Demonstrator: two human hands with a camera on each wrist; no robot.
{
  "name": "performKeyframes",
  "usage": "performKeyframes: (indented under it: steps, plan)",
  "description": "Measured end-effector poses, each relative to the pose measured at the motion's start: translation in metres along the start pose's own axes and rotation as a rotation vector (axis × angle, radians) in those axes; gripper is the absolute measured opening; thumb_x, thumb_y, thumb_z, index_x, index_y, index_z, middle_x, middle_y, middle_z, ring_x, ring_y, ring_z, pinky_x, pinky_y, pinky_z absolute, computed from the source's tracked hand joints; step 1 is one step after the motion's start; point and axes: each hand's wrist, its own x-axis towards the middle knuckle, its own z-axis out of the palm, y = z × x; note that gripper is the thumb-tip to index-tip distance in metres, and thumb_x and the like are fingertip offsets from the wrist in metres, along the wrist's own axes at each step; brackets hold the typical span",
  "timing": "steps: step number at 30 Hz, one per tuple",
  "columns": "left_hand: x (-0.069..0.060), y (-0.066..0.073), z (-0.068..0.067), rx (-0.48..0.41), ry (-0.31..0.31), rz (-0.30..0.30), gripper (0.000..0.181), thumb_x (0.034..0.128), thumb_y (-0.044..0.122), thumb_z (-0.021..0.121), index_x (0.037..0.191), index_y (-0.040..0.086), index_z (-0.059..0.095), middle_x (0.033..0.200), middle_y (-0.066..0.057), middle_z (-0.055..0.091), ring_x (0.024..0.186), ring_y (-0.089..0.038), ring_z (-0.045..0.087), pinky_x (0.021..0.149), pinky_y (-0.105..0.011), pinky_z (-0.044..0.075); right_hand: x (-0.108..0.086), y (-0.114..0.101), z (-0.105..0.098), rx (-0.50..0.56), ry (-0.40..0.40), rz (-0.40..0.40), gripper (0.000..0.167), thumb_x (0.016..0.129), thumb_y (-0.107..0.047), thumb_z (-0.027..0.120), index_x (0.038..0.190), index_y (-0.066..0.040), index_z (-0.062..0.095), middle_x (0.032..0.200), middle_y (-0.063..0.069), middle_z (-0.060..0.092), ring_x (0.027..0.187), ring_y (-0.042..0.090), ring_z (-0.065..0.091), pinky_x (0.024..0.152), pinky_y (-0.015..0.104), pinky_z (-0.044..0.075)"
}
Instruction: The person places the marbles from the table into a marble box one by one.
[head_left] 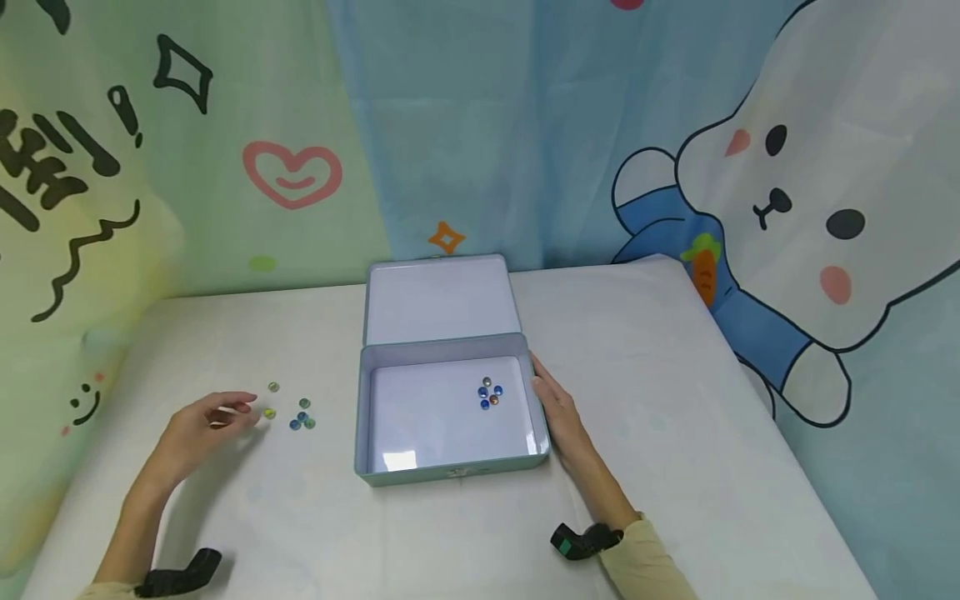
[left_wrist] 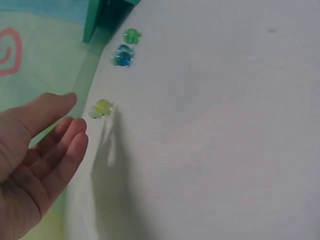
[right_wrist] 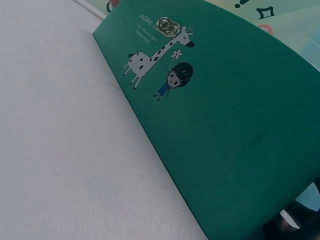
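Note:
My left hand (head_left: 204,433) hovers over the table just left of a yellow-green marble (head_left: 269,413); in the left wrist view, thumb and bent fingers are apart with nothing between them. Behind that marble lies a paler one (head_left: 273,387). Slightly to the right is a cluster of blue and green marbles, including a blue marble (head_left: 295,424). An open tin box (head_left: 452,476) holds several marbles, among them a blue one (head_left: 484,405), towards its right side. Against the box's right wall rests my right hand (head_left: 564,421), fingers extended; the right wrist view shows the green outer wall (right_wrist: 225,110).
The box's raised lid (head_left: 442,302) leans back near the table's far edge. A white cloth (head_left: 315,525) covers the table. Behind it hangs a printed curtain (head_left: 465,125) with a cartoon rabbit.

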Motion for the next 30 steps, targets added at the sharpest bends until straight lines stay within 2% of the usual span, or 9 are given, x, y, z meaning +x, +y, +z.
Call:
performKeyframes:
  steps: [2,4,9,14,16,22,25,30]
  plan:
    - [-0.003,-0.002,0.004,0.011,-0.006,-0.009,0.040,0.0903,0.024,0.069,0.124,0.004,0.062,0.104,-0.012,0.067,0.081,0.018,0.053,0.064,-0.016,0.051,-0.001,-0.001,-0.001,-0.002,0.001,0.001,0.050,0.103,-0.039,0.040,0.152,-0.030,0.031,0.161,-0.006,0.026,0.152,0.018,0.014,0.125,0.044,0.008]
    - [-0.003,-0.003,0.008,0.007,-0.007,-0.012,0.042,0.0898,0.024,0.070,0.126,0.005,0.061,0.106,-0.015,0.067,0.082,0.018,0.053,0.065,-0.015,0.051,-0.002,0.000,-0.003,-0.001,0.000,0.001,0.050,0.104,-0.037,0.039,0.152,-0.029,0.031,0.161,-0.007,0.025,0.152,0.017,0.014,0.125,0.043,0.008]
    - [0.000,-0.003,0.015,0.021,0.009,0.029,0.037,0.0875,0.016,0.072,0.121,0.006,0.064,0.104,-0.014,0.068,0.081,0.016,0.054,0.067,-0.014,0.050,-0.002,0.000,-0.004,-0.001,-0.004,-0.007,0.051,0.104,-0.037,0.039,0.153,-0.027,0.029,0.161,-0.005,0.025,0.152,0.019,0.013,0.124,0.044,0.008]
    - [0.004,-0.002,0.022,0.069,0.034,0.044,0.032,0.0856,0.010,0.073,0.117,0.006,0.067,0.101,-0.014,0.069,0.079,0.014,0.053,0.064,-0.015,0.050,0.000,-0.001,-0.002,-0.001,-0.003,0.000,0.050,0.104,-0.038,0.040,0.152,-0.028,0.031,0.161,-0.006,0.025,0.152,0.018,0.013,0.125,0.044,0.008]
    - [0.006,-0.002,0.024,0.094,0.041,0.044,0.030,0.0848,0.008,0.073,0.115,0.006,0.068,0.099,-0.014,0.070,0.079,0.008,0.057,0.063,-0.016,0.050,0.000,-0.001,-0.002,-0.007,0.001,0.005,0.050,0.104,-0.038,0.040,0.152,-0.029,0.031,0.161,-0.006,0.026,0.152,0.019,0.013,0.125,0.044,0.007]
    - [0.008,-0.001,0.030,0.170,0.063,0.061,0.022,0.0827,0.006,0.073,0.104,0.004,0.073,0.093,-0.012,0.070,0.080,-0.021,0.066,0.062,-0.017,0.049,0.000,-0.001,0.000,-0.001,-0.001,0.006,0.051,0.103,-0.039,0.040,0.152,-0.029,0.031,0.161,-0.006,0.025,0.152,0.018,0.013,0.125,0.043,0.008]
    - [0.008,0.001,0.032,0.175,0.072,0.068,0.021,0.0824,0.005,0.073,0.104,0.004,0.073,0.093,-0.012,0.070,0.080,-0.024,0.067,0.062,-0.018,0.049,-0.001,-0.001,0.000,0.000,-0.007,0.004,0.051,0.103,-0.039,0.040,0.152,-0.029,0.030,0.161,-0.007,0.025,0.152,0.017,0.014,0.125,0.042,0.008]
    - [0.008,0.000,0.035,0.178,0.081,0.073,0.021,0.0822,0.005,0.073,0.103,0.005,0.073,0.092,-0.011,0.069,0.080,-0.023,0.066,0.061,-0.017,0.048,-0.001,-0.001,-0.001,-0.002,-0.008,-0.006,0.051,0.103,-0.038,0.040,0.152,-0.028,0.030,0.161,-0.005,0.025,0.152,0.018,0.013,0.125,0.043,0.007]
